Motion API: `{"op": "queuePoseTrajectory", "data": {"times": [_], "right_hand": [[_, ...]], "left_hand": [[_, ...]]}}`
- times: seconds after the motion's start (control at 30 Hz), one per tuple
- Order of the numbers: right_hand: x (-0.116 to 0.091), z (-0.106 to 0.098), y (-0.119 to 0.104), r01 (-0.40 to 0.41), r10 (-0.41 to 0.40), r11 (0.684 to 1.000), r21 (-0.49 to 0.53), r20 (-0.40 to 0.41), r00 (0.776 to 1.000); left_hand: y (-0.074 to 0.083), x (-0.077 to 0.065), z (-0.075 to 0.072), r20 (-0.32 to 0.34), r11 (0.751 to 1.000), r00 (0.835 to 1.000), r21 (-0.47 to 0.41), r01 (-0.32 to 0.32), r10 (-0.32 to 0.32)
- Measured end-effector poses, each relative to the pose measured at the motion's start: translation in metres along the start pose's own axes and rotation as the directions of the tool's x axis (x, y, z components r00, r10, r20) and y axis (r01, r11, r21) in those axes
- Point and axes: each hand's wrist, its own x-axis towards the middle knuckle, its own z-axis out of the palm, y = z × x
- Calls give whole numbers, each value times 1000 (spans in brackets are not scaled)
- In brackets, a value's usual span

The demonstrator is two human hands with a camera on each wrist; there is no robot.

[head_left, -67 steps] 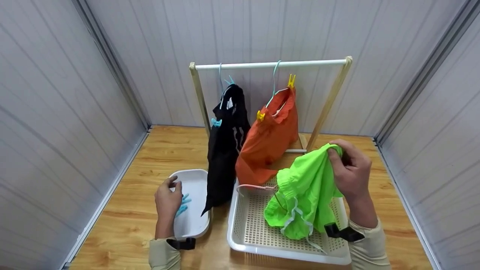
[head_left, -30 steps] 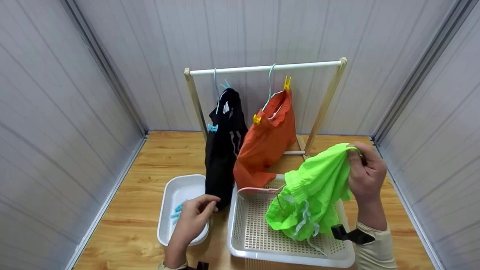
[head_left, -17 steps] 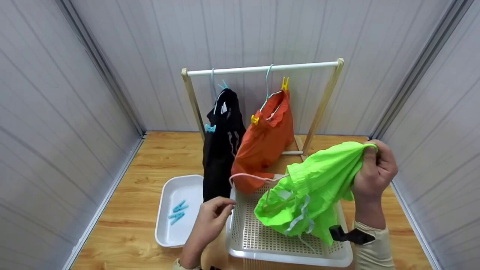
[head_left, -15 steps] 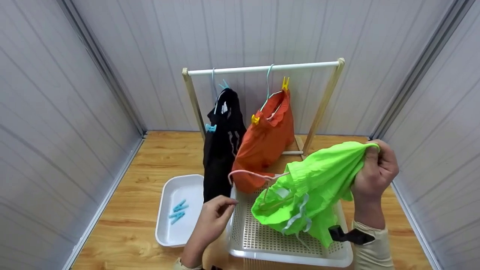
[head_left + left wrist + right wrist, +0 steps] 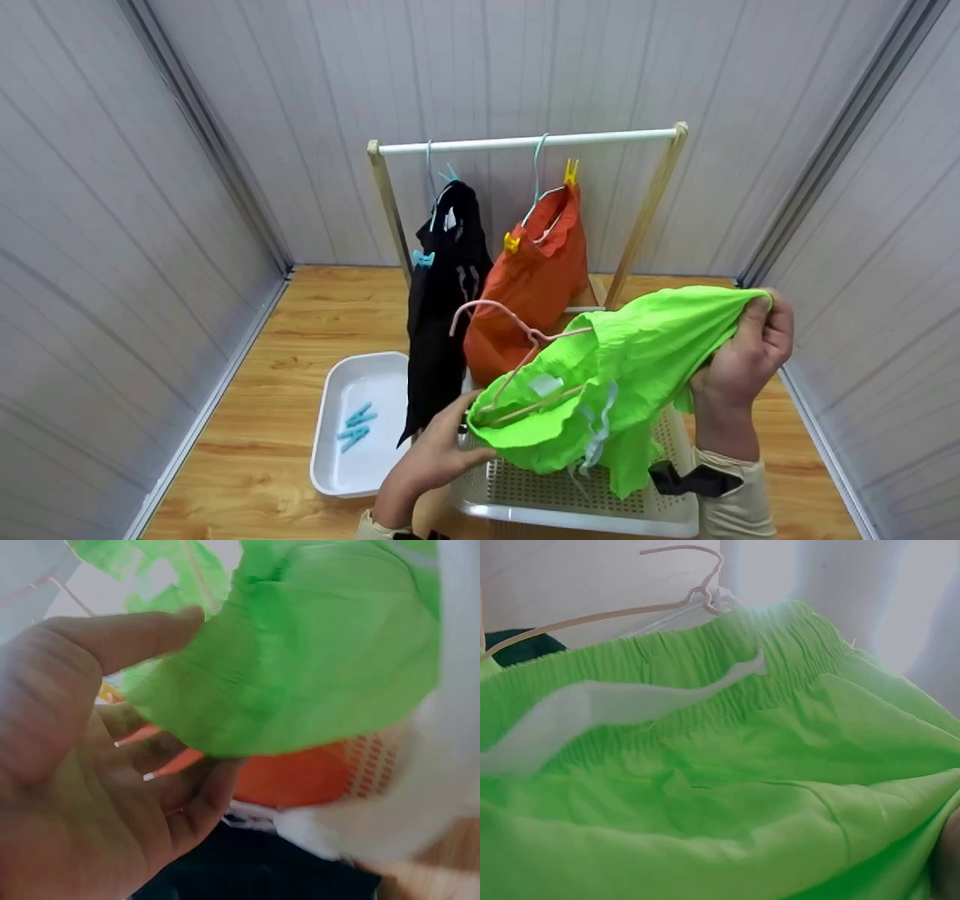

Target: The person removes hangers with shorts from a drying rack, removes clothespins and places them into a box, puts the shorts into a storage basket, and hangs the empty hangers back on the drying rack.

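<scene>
Bright green shorts (image 5: 660,337), with a gathered waistband and a white drawstring (image 5: 598,431), hang tilted over the basket. A pink hanger (image 5: 495,303) sits inside the waistband, its hook pointing left. My right hand (image 5: 739,367) grips the shorts' far right side, pulling the cloth taut. My left hand (image 5: 435,457) is at the waistband's left end. In the left wrist view its thumb lies on one side of the green cloth and its loosely bent fingers on the other, with space between them.
Behind, a rack (image 5: 517,142) bears black pants (image 5: 442,330) with blue clips and an orange garment (image 5: 536,285) with yellow clips. A white perforated basket (image 5: 577,521) stands below the shorts. Left of it, a white tray (image 5: 330,420) holds blue clothespins (image 5: 356,427).
My left hand has moved from over the tray rightward to the waistband's left end. My right hand has lifted and spread the green shorts rightward. The hanger's hook has risen.
</scene>
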Motion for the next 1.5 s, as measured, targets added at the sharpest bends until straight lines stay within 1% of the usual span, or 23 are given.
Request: {"op": "queuePoseTrajectory", "data": {"times": [0.07, 0.1, 0.17, 0.23, 0.33, 0.43, 0.53, 0.6, 0.63, 0.8, 0.83, 1.0, 1.1, 1.2, 1.33, 1.43, 1.5], "right_hand": [[0, -1, -1, -27, 27, 999, 29, -15, 1000], [0, -2, -1, -31, 32, 999, 29, -18, 999], [-1, -4, -1, -46, 46, 998, 37, -19, 999], [-3, -6, 0, -61, 62, 997, 48, -28, 998], [-7, -11, 2, -71, 71, 997, 29, -19, 997], [-10, -16, 2, -91, 91, 995, 42, -5, 996], [-13, -22, 2, -111, 112, 989, 94, -5, 994], [-16, -27, 1, -135, 140, 980, 149, -24, 990], [-18, -30, 1, -140, 146, 978, 157, -28, 989], [-27, -46, 6, -211, 218, 960, 184, -20, 976], [-29, -49, 8, -219, 224, 960, 175, -9, 975], [-34, -62, 13, -254, 255, 945, 206, 20, 967], [-35, -67, 14, -267, 272, 939, 219, 6, 962], [-36, -72, 16, -291, 300, 927, 236, -5, 954], [-39, -81, 20, -326, 336, 911, 252, 4, 942], [-40, -88, 23, -334, 339, 916, 224, 17, 941], [-42, -95, 25, -332, 334, 926, 180, 19, 942]], "left_hand": [[-5, 0, 0, -12, 1000, 1000, -9, -15, 15], [-6, 0, 0, -22, 1000, 999, -12, -25, 24], [-8, 0, 0, -56, 999, 998, -10, -41, 41], [-8, 0, -1, -101, 999, 994, 5, -44, 44], [-5, 1, -2, -157, 995, 985, 78, -66, 78], [0, 4, -1, -204, 984, 973, 159, -77, 109], [4, 9, 2, -245, 976, 962, 204, -72, 122], [6, 11, 3, -268, 971, 955, 230, -66, 128], [7, 12, 3, -278, 968, 951, 242, -67, 135], [11, 19, 6, -321, 952, 932, 297, -69, 168], [12, 20, 7, -330, 950, 928, 304, -70, 174], [16, 25, 11, -372, 943, 908, 326, -68, 194], [18, 29, 11, -385, 941, 900, 331, -69, 202], [19, 32, 10, -393, 942, 897, 329, -69, 202], [19, 35, 12, -401, 945, 893, 320, -73, 205], [19, 38, 14, -411, 941, 885, 329, -82, 221], [19, 40, 15, -417, 939, 880, 333, -83, 226]]}}
